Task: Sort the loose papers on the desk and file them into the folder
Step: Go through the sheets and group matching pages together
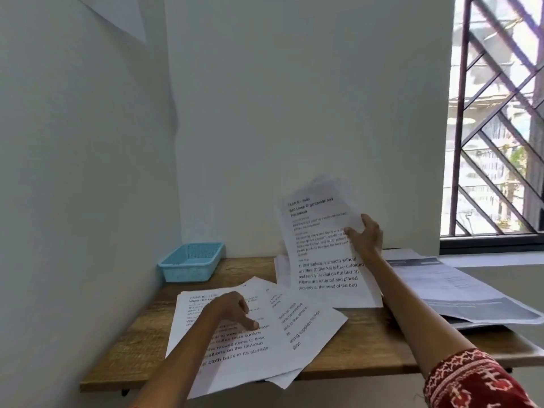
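Head view: wooden desk (141,340), white walls (294,113).

A red sleeve (477,381) with white woven patterning covers the right upper arm.

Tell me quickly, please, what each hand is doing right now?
Left hand: open, resting on the loose papers on the desk.
Right hand: gripping a raised printed sheet by its edge.
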`<state>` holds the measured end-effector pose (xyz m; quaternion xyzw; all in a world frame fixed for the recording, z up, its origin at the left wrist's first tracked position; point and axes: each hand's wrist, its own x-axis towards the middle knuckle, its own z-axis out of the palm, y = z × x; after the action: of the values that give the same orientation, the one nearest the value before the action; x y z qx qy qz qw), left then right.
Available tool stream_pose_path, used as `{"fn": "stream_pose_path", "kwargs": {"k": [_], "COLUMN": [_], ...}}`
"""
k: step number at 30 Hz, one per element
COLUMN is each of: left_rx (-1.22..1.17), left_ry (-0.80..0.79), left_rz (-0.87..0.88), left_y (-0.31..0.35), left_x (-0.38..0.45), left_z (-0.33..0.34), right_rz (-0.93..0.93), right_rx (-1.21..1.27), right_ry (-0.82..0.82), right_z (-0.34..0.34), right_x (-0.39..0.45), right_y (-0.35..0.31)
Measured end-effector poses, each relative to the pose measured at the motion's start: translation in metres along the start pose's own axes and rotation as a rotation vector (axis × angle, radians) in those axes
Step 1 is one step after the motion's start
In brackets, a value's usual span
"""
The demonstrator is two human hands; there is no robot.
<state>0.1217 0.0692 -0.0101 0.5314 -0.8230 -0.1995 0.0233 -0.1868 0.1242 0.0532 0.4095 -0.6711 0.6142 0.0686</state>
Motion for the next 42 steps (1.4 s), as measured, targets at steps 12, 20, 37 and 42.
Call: {"fn": "stream_pose_path", "kwargs": {"k": [12, 20, 37, 42], "left_rx": [-1.209, -1.57, -1.403, -1.413], "left_ry": [0.347, 0.38, 0.579, 0.585], "left_rz": [0.078, 0.192, 0.235, 0.246], "left_y": [0.023, 0.0, -0.031, -0.032], "left_x": [-0.011, -0.036, -0.04, -0.04], "left_z": [-0.057, -0.056, -0.038, -0.035], "right_rz": [-0.004, 0.077, 0.181, 0.171], "right_rx": [0.607, 0.654, 0.764, 0.778], "right_ry": [-0.057, -0.514, -0.645, -0.659], "right_z": [-0.01, 0.028, 0.046, 0.045], "right_x": [-0.008, -0.073, -0.106, -0.107], "right_y": [-0.065, -0.064, -0.059, -0.057]}}
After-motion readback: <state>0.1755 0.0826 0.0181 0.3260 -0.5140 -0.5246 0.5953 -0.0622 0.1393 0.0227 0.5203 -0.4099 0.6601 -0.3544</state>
